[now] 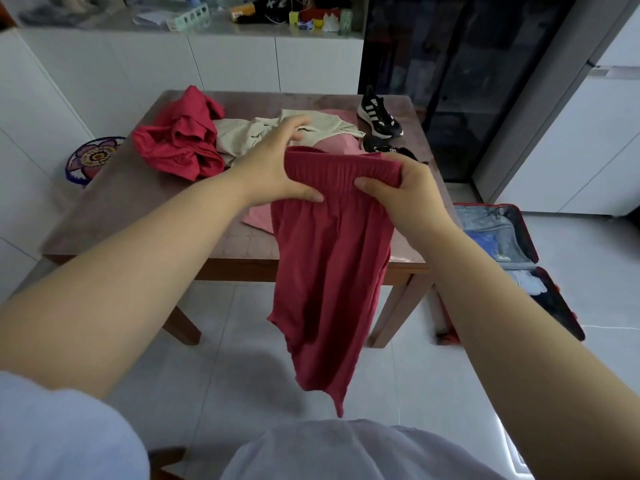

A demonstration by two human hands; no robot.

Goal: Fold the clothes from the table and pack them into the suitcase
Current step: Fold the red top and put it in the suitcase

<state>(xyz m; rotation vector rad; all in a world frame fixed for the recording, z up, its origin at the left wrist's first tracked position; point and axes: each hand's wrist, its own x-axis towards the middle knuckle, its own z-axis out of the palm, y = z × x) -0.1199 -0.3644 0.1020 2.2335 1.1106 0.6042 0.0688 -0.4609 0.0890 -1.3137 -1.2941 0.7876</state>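
Observation:
I hold a dark red garment [329, 271] up by its gathered elastic waistband in front of the table [138, 202]. My left hand [273, 168] pinches the waistband's left end and my right hand [405, 185] pinches its right end. The fabric hangs down past the table's front edge toward the floor. On the table lie a crumpled red garment [180, 143], a beige garment [242, 133] and a pink one [337, 143], partly hidden behind my hands. The open suitcase [512, 244] lies on the floor to the right of the table.
A pair of black sneakers [379, 116] sits at the table's far right corner. A round patterned stool [93, 157] stands left of the table. White cabinets and a cluttered counter [242, 22] run along the back; a dark glass door [467, 81] is at right.

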